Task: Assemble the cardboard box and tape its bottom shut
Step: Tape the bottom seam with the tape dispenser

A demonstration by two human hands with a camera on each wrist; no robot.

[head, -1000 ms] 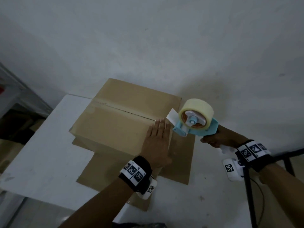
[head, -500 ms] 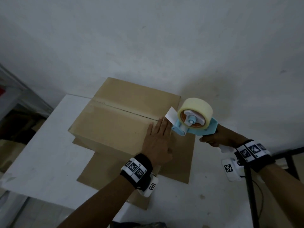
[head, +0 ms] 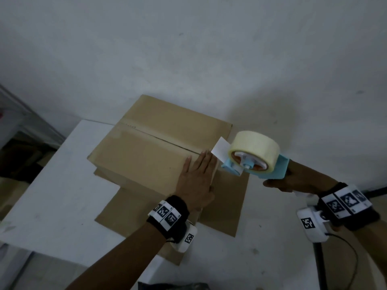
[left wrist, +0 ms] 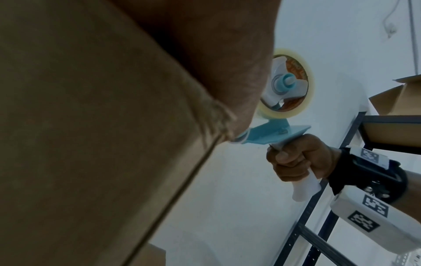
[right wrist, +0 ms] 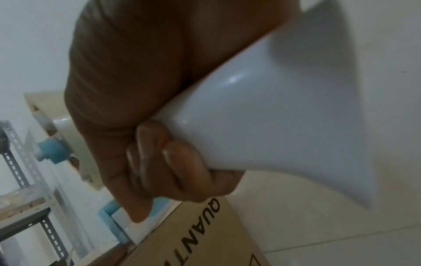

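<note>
A brown cardboard box (head: 146,151) stands on a white table (head: 54,191), its top flaps folded closed with a seam (head: 159,139) running across. My left hand (head: 196,176) lies flat on the box's near right corner, fingers straight. My right hand (head: 293,183) grips the white handle (right wrist: 262,115) of a blue tape dispenser (head: 251,162) carrying a roll of clear tape (head: 254,145). A loose tape end (head: 219,150) sticks out at the box's right edge, by the seam. The left wrist view shows the dispenser (left wrist: 296,108) beside the box corner (left wrist: 136,144).
Opened flaps (head: 226,204) spread out under the box on the table. A white wall (head: 188,49) rises behind. Dark metal shelving (left wrist: 341,216) with cardboard (left wrist: 398,100) stands at the right. The table's near edge (head: 62,254) lies below my left forearm.
The dispenser has shifted slightly left toward the box's right edge, bringing the tape end close to my left fingertips. My left hand stays flat on the box.
</note>
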